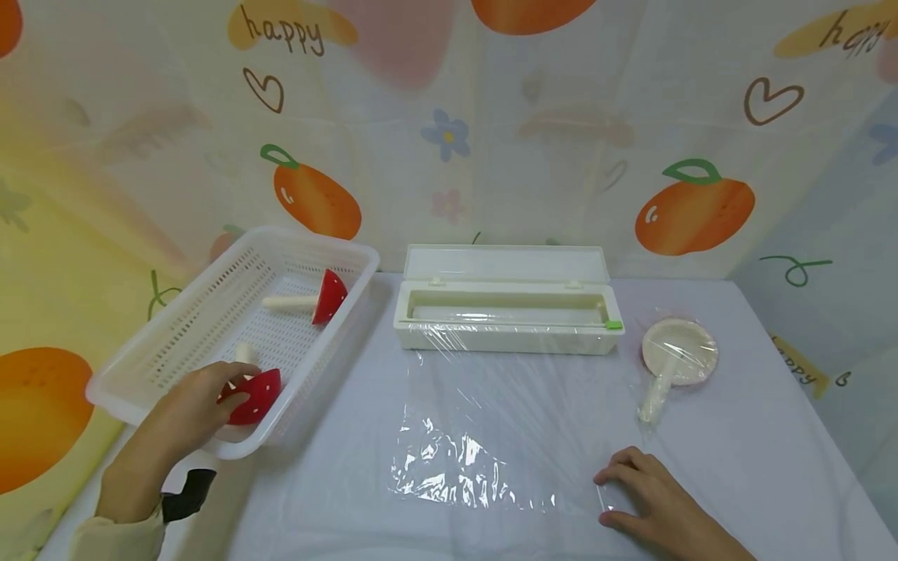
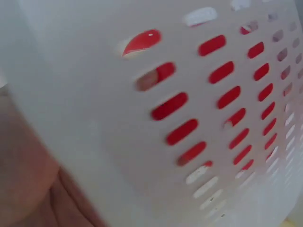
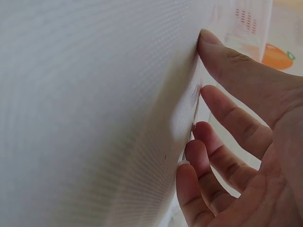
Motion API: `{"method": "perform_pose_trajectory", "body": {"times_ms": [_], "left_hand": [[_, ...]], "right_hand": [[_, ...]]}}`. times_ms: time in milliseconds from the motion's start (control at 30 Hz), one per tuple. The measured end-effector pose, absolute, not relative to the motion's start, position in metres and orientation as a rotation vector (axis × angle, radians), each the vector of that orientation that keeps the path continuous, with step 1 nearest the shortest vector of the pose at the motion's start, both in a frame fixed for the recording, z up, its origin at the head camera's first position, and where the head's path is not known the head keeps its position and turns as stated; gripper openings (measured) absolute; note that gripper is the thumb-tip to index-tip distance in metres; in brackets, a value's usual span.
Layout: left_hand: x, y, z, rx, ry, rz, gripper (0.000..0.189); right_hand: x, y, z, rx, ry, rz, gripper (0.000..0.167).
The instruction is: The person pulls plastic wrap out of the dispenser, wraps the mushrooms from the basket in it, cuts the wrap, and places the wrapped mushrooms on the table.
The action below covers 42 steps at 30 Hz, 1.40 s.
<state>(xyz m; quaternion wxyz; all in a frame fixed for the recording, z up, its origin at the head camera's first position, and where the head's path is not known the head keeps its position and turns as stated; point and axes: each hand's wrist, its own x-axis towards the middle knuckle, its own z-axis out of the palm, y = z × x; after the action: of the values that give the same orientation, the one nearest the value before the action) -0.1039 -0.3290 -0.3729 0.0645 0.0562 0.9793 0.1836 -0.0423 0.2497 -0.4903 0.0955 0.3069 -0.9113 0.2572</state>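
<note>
My left hand (image 1: pixel 199 401) is inside the near end of the white plastic basket (image 1: pixel 163 323), its thumb and fingers gripping the red, white-dotted cap of a toy mushroom (image 1: pixel 261 396). Red from that cap shows through the slots of the basket wall (image 2: pixel 118 123) in the left wrist view. A second toy mushroom (image 1: pixel 328 299) lies on its side farther back in the basket. At the lower right, my right hand (image 1: pixel 652 499) has its fingers spread, fingertips touching the tabletop at the edge of a sheet of clear cling film (image 1: pixel 477 436).
The film runs from a white cling film box (image 1: pixel 505 341) with its lid up and a green slider (image 1: pixel 613 325) at its right end. A film-wrapped pale mushroom (image 1: pixel 679 352) lies to the right. A printed curtain (image 1: pixel 533 171) hangs behind the table.
</note>
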Motion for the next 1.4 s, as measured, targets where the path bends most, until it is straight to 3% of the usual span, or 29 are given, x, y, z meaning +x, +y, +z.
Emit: {"method": "perform_pose_trajectory", "body": {"times_ms": [833, 1400], "left_hand": [[-0.088, -0.299, -0.354, 0.34, 3.331, 0.92, 0.044], [-0.077, -0.248, -0.332, 0.569, 3.371, 1.028, 0.051]], "right_hand": [[-0.043, 0.249, -0.485, 0.89, -2.765, 0.746, 0.04], [-0.042, 0.247, -0.485, 0.847, -2.794, 0.726, 0.042]]}}
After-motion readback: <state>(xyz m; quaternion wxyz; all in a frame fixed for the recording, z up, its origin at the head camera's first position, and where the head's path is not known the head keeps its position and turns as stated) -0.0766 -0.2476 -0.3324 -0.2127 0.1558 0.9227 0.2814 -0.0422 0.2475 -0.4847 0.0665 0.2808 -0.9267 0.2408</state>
